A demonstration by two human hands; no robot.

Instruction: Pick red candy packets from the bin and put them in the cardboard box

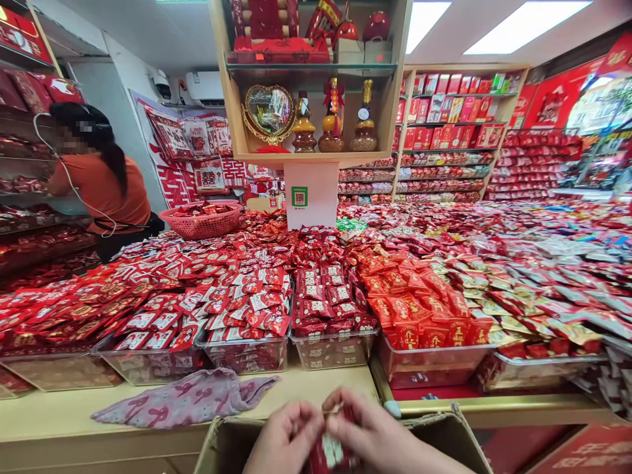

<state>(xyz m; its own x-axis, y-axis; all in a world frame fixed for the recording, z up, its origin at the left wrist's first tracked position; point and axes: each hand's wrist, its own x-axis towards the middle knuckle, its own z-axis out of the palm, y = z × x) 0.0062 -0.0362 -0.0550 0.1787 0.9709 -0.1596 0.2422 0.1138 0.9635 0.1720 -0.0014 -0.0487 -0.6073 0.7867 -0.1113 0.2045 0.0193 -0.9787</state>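
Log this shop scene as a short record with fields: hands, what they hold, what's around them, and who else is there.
left hand: pinching a red packet, grip closed
right hand: pinching the same packet, grip closed
below hands: open cardboard box
counter: pink patterned cloth
beyond: clear bins heaped with red wrapped sweets
other person: orange top, at left by a pink basket
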